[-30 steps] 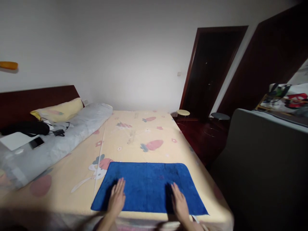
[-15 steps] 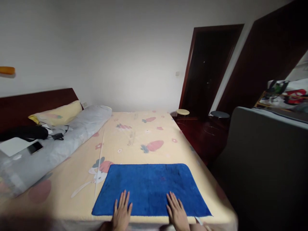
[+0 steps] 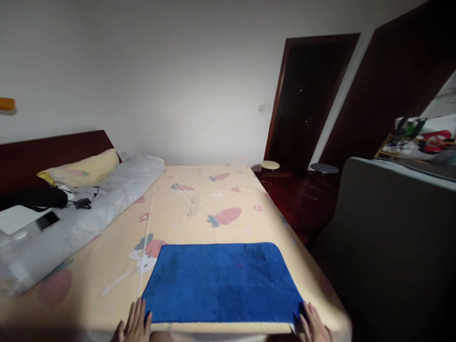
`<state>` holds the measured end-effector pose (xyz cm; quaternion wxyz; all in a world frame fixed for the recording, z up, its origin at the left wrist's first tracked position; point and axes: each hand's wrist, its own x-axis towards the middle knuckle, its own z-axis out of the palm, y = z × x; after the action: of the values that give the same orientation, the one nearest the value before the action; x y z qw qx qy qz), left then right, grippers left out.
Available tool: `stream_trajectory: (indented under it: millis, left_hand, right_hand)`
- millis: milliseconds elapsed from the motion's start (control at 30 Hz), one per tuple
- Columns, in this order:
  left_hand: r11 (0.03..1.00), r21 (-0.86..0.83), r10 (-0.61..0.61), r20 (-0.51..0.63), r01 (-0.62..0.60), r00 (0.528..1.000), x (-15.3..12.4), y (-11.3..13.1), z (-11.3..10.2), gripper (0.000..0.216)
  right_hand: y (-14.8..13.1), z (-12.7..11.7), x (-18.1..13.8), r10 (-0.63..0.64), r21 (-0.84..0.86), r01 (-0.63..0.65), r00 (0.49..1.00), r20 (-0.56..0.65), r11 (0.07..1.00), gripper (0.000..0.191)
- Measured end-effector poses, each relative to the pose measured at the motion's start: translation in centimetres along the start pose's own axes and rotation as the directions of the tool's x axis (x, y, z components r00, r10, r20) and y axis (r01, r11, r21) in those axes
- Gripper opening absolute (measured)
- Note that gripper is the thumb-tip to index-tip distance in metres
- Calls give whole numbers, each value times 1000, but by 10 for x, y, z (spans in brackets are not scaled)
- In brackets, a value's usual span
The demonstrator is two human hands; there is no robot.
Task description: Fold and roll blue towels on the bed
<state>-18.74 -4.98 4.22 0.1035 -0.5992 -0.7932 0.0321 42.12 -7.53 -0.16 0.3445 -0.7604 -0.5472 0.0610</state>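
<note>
A blue towel lies flat on the near end of the bed, its long side across my view. My left hand rests at the towel's near left corner, fingers spread on the sheet beside it. At the near right corner sits my right hand, fingers apart and touching the towel's edge. Neither hand grips anything that I can see.
A grey rolled quilt lies along the bed's left side, with a phone, a white tablet and a black bag on it. A yellow pillow leans on the headboard. A grey sofa back stands right; two small stools stand by the doorway.
Both hands have slid off the towel's top, pulling back and outward to its two near corners. The towel has stayed flat in the same place.
</note>
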Motion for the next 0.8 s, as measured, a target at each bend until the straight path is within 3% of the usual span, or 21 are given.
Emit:
stream_trajectory:
  millis: [100, 167, 300, 400, 467, 533, 633, 800]
  left_hand:
    - [952, -288, 84, -85, -105, 993, 13, 28, -2, 54]
    - [823, -540, 127, -131, -178, 983, 22, 55, -6, 55]
    - [373, -916, 94, -123, -149, 988, 32, 126, -18, 52]
    - [23, -999, 182, 39, 36, 982, 28, 184, -27, 58]
    - [-117, -981, 258, 122, 156, 958, 23, 216, -30, 62]
    - [-126, -974, 290, 145, 188, 946, 19, 237, -28, 59]
    - [-44, -984, 292, 150, 170, 945, 14, 244, -21, 47]
    - [8, -970, 294, 234, 243, 927, 19, 206, -15, 49]
  right_hand:
    - [-41, 20, 12, 27, 182, -22, 999, -24, 983, 56]
    - [-75, 37, 21, 53, 322, -59, 998, 27, 945, 56]
    - [-152, 72, 30, 76, 555, -214, 962, 262, 804, 55]
    - [-205, 97, 22, -18, 661, -312, 897, 442, 682, 53]
    - [-230, 111, 13, -81, 691, -339, 864, 497, 638, 52]
    - [-244, 120, 3, -127, 708, -354, 839, 529, 611, 52]
    - [-243, 124, -3, -135, 706, -403, 808, 573, 583, 56]
    - [-191, 100, 14, 16, 666, -500, 807, 591, 554, 60]
